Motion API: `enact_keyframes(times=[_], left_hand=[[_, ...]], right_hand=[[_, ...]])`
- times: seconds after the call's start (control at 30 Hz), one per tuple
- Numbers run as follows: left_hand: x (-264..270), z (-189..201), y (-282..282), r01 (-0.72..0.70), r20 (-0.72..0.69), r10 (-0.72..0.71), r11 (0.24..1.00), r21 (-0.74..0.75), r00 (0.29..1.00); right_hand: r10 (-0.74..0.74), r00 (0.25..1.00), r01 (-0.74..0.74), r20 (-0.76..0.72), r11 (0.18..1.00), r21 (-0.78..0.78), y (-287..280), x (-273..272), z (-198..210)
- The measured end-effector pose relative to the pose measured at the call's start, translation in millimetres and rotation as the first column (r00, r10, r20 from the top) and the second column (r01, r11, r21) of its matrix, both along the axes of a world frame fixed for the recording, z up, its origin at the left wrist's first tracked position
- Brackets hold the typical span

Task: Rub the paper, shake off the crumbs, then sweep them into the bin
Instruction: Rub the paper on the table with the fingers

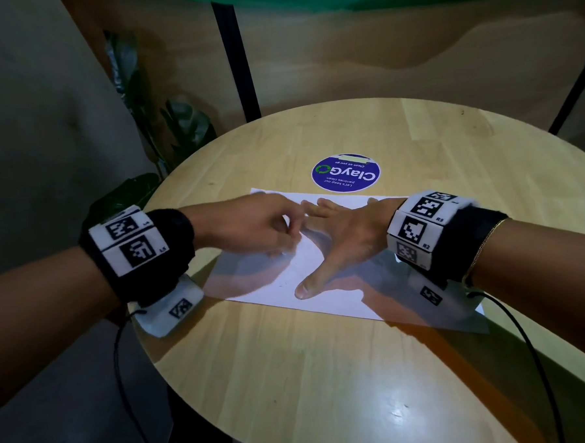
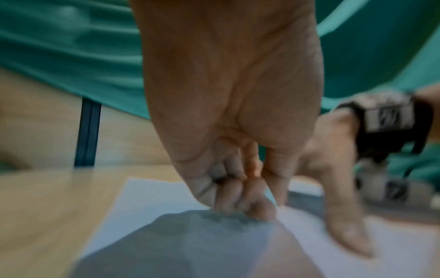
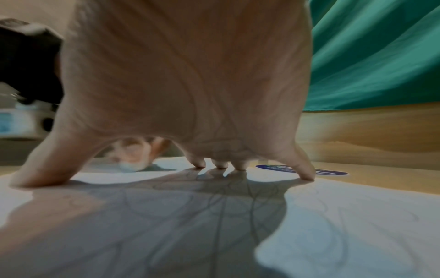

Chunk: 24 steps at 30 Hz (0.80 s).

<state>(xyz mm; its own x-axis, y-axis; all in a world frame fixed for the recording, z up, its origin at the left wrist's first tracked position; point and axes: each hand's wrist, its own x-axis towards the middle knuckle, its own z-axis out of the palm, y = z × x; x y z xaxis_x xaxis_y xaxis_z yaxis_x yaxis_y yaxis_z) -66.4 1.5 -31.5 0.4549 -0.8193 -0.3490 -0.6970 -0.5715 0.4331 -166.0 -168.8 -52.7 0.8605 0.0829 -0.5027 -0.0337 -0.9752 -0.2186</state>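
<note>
Bare round wooden table (image 1: 326, 372) nearest; beyond, right hand (image 1: 346, 238) spread flat on white paper sheet (image 1: 270, 283), left hand (image 1: 251, 228) fingers (image 2: 240, 197) curled, pinching something unclear.

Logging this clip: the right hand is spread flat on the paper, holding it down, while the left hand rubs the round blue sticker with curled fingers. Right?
Not quite. The left hand rubs the paper, not the sticker, which lies untouched beyond the sheet. The head view shows this. The rest stands: the right hand is spread flat on the paper, and the left fingers are curled.

A round blue sticker (image 1: 345, 173) on the worktop (image 1: 325, 355) reads "ClayGo", "Clean as you go", upside down; right wristband tags (image 1: 417, 235) read "R2", "R3".
</note>
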Motion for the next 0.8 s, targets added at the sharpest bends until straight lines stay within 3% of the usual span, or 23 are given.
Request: enact_keyframes(times=[0.07,0.2,0.33,0.47,0.6,0.73,0.8], left_hand=[[-4,1,0,0.043,-0.114,-0.036,0.997,0.058,0.993],[10,5,3,-0.019,0.074,0.017,1.0,0.018,0.997],[-8,2,0,0.076,-0.112,-0.066,0.993,0.09,0.991],[8,6,6,-0.013,0.083,0.013,1.0,0.004,0.996],[-13,2,4,0.101,-0.13,-0.089,0.992,0.082,0.987],[1,6,9,0.002,0.065,-0.002,1.0,0.0,0.998],[-13,1,8,0.073,0.012,-0.073,0.997,0.015,0.997]], right_hand=[[-0.008,1.0,0.008,-0.008,1.0,0.018,0,-1,0],[-0.004,1.0,0.004,-0.005,1.0,-0.006,1,0,0],[-0.004,1.0,0.004,-0.018,1.0,-0.001,0,-1,0],[0.002,1.0,-0.002,-0.021,1.0,-0.009,1,0,-1],[-0.003,1.0,0.003,-0.02,1.0,-0.005,1,0,-2],[0.009,1.0,-0.01,-0.012,1.0,-0.029,1,-4,2],[0.026,0.999,-0.028,-0.031,0.999,-0.047,2,-4,2]])
